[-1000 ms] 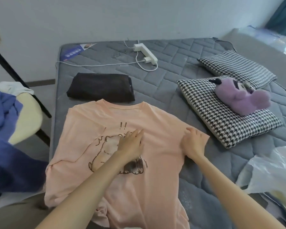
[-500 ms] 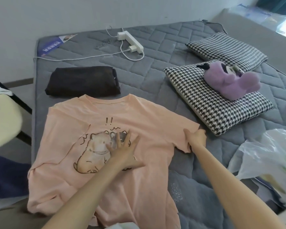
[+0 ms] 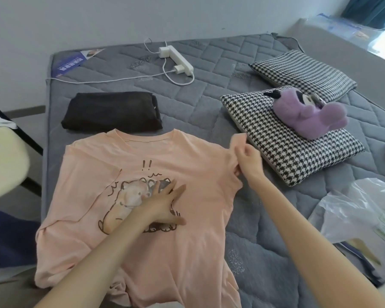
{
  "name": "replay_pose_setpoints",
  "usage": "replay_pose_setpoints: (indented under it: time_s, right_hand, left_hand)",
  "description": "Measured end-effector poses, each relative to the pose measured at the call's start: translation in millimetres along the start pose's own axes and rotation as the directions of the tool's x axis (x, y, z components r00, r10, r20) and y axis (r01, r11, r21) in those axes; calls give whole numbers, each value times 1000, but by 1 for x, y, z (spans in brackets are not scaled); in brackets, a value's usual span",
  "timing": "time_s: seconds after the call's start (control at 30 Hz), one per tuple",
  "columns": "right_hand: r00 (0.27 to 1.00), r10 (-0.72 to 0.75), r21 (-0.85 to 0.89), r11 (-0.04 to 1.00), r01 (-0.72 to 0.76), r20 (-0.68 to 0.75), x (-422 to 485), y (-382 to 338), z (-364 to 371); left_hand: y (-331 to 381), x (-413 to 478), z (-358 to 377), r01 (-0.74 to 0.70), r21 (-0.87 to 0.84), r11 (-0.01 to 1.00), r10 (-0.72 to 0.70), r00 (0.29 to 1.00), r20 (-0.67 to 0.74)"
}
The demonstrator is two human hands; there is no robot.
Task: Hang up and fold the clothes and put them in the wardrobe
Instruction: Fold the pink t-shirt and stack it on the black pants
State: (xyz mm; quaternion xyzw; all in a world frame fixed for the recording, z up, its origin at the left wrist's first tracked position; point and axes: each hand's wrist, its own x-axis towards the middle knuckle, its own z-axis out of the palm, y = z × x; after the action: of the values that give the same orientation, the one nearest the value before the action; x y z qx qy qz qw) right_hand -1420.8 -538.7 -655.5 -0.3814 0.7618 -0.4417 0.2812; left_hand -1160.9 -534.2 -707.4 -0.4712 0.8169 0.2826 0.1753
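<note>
Left edge: a cream seat pad point(image 3: 7, 161) and, below it, one blue cloth point(image 3: 5, 238), both off the mattress point(image 3: 198, 112).
Upper left of centre: one folded dark garment point(image 3: 111, 111) lies on the mattress, just above the collar of the pink T-shirt.
Centre: one pink T-shirt point(image 3: 142, 252) lies face up on the mattress, with its hem at the bottom edge of the frame.
Left hand point(image 3: 158, 203): fingers spread, palm flat on the shirt's printed front.
Top centre: one white power strip point(image 3: 176, 60) with its cable.
Right hand point(image 3: 248, 161): pinches the shirt's sleeve on the frame's right, raised off the mattress.
Right: two houndstooth pillows point(image 3: 276, 138). The nearer one lies just beside the raised sleeve and carries one purple plush toy point(image 3: 307, 116).
Lower right: one clear plastic bag point(image 3: 360, 210).
</note>
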Motion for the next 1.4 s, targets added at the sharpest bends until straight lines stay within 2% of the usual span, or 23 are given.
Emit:
replay_pose_setpoints:
  time_s: [0.07,0.13,0.17,0.2,0.33,0.4,0.5,0.6,0.67,0.73,0.83,0.9,1.0,1.1,1.17,1.27,1.33,1.4]
  right_hand:
    - [965,15,71,997,-35,263,-17,-14,20]
    - [852,42,66,994,-90,521,-31,-22,37]
    - [809,55,37,995,-95,585,-36,-22,43]
    - [799,64,13,996,-90,598,-38,-21,46]
    - [896,32,-71,998,-1,444,-35,-5,38]
    - [897,25,-205,976,74,440,-32,5,26]
    - [809,68,-415,882,224,583,-33,20,7]
    - [694,119,-463,821,334,710,-44,31,-4]
    - [674,92,-479,774,415,733,-51,37,-5]
    - [678,53,-490,732,473,733,-55,39,-3]
    - [672,96,-527,704,476,735,-52,33,-2]
    - [695,117,-579,659,480,710,-45,23,0]
    - [786,18,-598,660,455,618,-33,9,6]
    - [839,-89,-564,702,435,536,-15,-6,20]
    - [857,-139,-530,733,426,496,4,-12,33]
    - [880,-173,-480,783,396,443,39,-16,53]
    - [879,-113,-524,765,375,464,64,-13,64]
    - [848,-3,-572,738,360,530,84,-10,72]
  left_hand:
    - [-8,-4,-5,-14,-36,999,11,997,-72]
    - [-15,-6,-8,-21,-78,997,9,989,-149]
    - [-18,-6,-8,-19,-101,995,1,984,-178]
    - [-19,-7,-8,-16,-122,992,-9,980,-200]
    - [-16,-1,-7,-38,-285,958,-44,960,-275]
    - [-9,2,-7,-48,-410,911,-80,954,-290]
    - [0,9,-4,-18,-587,809,-171,949,-264]
    - [5,15,0,24,-679,734,-269,928,-258]
    - [5,14,3,32,-707,706,-280,930,-237]
    - [4,11,5,54,-680,731,-258,944,-204]
    - [0,8,4,51,-643,764,-224,956,-191]
    - [-4,11,0,45,-672,739,-246,947,-207]
    - [-7,15,-7,42,-746,664,-314,921,-228]
    - [-9,22,-14,46,-814,579,-385,895,-224]
    - [-10,27,-17,64,-864,500,-452,870,-197]
    - [-9,34,-20,-3,-945,327,-502,847,-177]
    - [-11,40,-19,-37,-975,220,-478,867,-141]
    - [-12,43,-19,-40,-988,150,-469,877,-107]
